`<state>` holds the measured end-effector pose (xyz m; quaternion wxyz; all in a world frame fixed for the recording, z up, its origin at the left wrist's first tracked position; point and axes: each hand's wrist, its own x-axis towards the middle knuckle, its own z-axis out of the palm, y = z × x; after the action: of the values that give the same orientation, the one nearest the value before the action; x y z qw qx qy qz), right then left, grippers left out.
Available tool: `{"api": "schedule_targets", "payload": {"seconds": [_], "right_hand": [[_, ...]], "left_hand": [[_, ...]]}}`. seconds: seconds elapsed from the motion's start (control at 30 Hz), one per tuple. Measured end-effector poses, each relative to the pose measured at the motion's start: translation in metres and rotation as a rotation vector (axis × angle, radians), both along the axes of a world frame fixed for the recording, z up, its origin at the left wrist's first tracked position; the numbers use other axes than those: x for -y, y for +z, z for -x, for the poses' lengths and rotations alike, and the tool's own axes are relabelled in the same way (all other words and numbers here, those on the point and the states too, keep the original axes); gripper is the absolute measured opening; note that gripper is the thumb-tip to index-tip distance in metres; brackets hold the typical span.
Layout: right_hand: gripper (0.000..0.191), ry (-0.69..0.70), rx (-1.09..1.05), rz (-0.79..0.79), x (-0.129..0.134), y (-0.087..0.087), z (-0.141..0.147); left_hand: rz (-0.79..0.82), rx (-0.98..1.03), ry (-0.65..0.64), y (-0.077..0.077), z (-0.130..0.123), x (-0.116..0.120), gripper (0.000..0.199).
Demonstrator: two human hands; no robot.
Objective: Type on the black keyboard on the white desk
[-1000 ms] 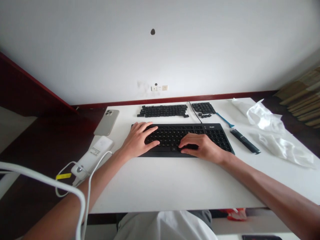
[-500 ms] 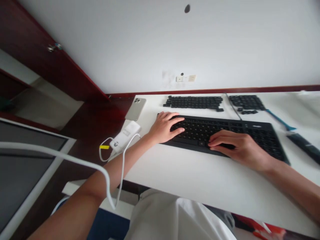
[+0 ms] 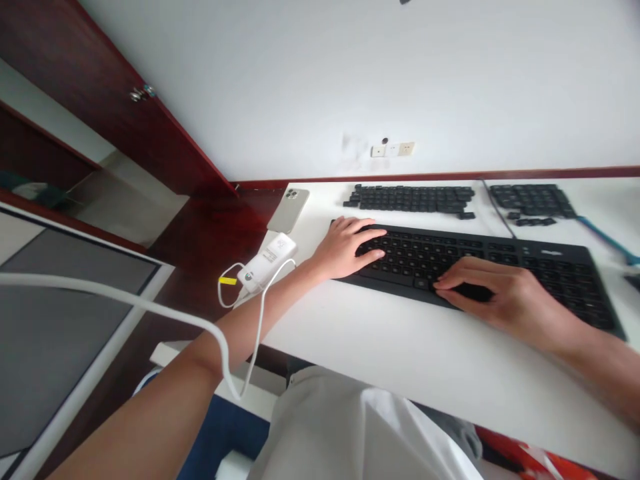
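A black keyboard (image 3: pixel 410 257) lies near the middle of the white table (image 3: pixel 370 320), its keycaps off. My left hand (image 3: pixel 345 248) rests on the keyboard's left end with its fingers spread, holding nothing. Over the keyboard's lower middle edge is my right hand (image 3: pixel 500 293), thumb and fingertips pinched together; whatever they hold, if anything, is too small to make out. Behind the keyboard lie a large group of black keycaps (image 3: pixel 413 199) in rows and a smaller group (image 3: pixel 530 200) to its right, with the keyboard's cable between them.
A phone (image 3: pixel 289 211) and a white power adapter (image 3: pixel 269 260) with a white cable lie at the table's left edge. A blue tool (image 3: pixel 607 239) is at the right. Wall sockets (image 3: pixel 393 150) sit above the table's back edge.
The view has turned left, so the table's things appear further right. Both hands keep nearly the same places on the keyboard, and the right hand stays pinched.
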<state>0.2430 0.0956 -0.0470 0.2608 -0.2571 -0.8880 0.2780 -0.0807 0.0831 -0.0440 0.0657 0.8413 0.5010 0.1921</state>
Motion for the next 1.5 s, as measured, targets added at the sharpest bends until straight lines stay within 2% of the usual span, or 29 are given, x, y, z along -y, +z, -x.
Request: {"api": "schedule_targets", "payload": {"seconds": [0.2, 0.3, 0.53, 0.87, 1.03, 1.23, 1.4, 1.5], "right_hand": [[0.011, -0.080, -0.009, 0.022, 0.004, 0.003, 0.003], [0.020, -0.127, -0.038, 0.099, 0.002, 0.002, -0.001], [0.018, -0.126, -0.069, 0.185, 0.000, 0.004, -0.003], [0.015, 0.021, -0.036, 0.033, 0.000, 0.005, -0.001], [0.014, 0.052, -0.027, -0.008, 0.001, 0.004, -0.001], [0.013, 0.038, -0.037, -0.044, 0.001, -0.002, 0.000], [0.011, -0.062, -0.029, -0.118, -0.001, -0.006, 0.000], [0.010, -0.031, -0.010, -0.104, -0.003, -0.008, 0.000]], "left_hand": [[-0.013, 0.031, 0.002, 0.002, 0.000, -0.002, 0.039], [-0.007, 0.042, -0.007, 0.000, 0.000, -0.003, 0.040], [-0.014, 0.021, 0.010, -0.002, 0.001, -0.004, 0.041], [-0.025, 0.012, -0.003, -0.001, 0.001, -0.003, 0.041], [-0.015, 0.010, 0.013, 0.000, -0.001, -0.002, 0.041], [-0.014, -0.001, 0.020, 0.001, -0.001, 0.000, 0.039], [-0.017, -0.017, 0.030, -0.001, 0.001, 0.002, 0.043], [-0.011, -0.023, 0.023, -0.002, 0.001, 0.003, 0.043]]}}
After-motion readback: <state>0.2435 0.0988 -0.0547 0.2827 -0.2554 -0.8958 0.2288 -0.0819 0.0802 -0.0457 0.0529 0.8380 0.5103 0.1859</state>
